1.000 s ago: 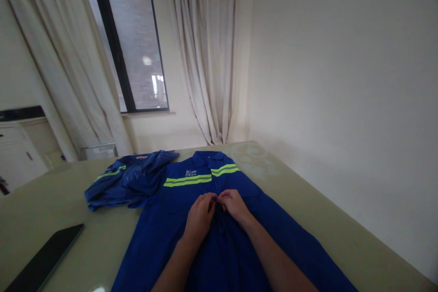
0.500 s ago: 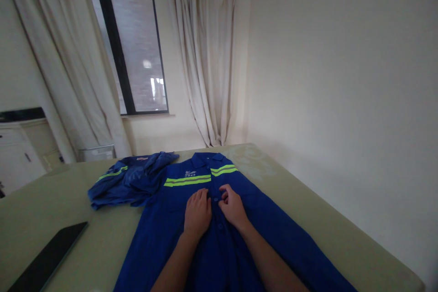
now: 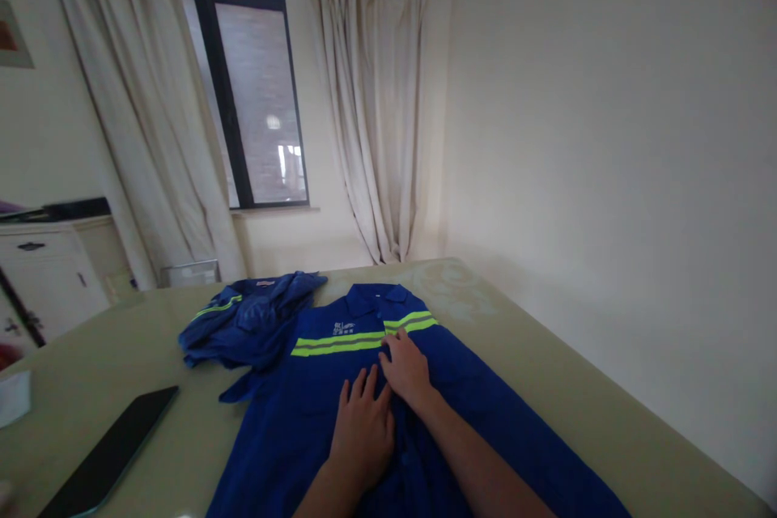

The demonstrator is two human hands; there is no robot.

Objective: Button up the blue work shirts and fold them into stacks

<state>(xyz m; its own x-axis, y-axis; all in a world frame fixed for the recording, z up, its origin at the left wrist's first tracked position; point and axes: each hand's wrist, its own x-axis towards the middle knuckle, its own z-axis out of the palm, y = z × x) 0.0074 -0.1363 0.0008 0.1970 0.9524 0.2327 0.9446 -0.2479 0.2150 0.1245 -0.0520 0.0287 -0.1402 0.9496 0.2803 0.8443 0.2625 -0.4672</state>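
Note:
A blue work jacket with yellow-green reflective stripes and white chest lettering lies spread out, front up, collar at the far end. My left hand rests flat on its chest below the stripe, fingers apart. Just above and to the right, my right hand has its fingers bent in at the front button edge, by the lower side of the stripe. It appears to pinch the fabric there; the fingertips are partly hidden. A second blue garment with a similar stripe lies crumpled at the jacket's left shoulder side in the picture.
The pale green tabletop carries a dark flat tablet-like object at left and a white item at the edge. A bare wall runs along the right. Beyond are curtains, a window and a white cabinet.
My right hand has moved up the button edge to the stripe. My left hand has slid down a little, its fingers more spread. The camera view has shifted slightly left and up.

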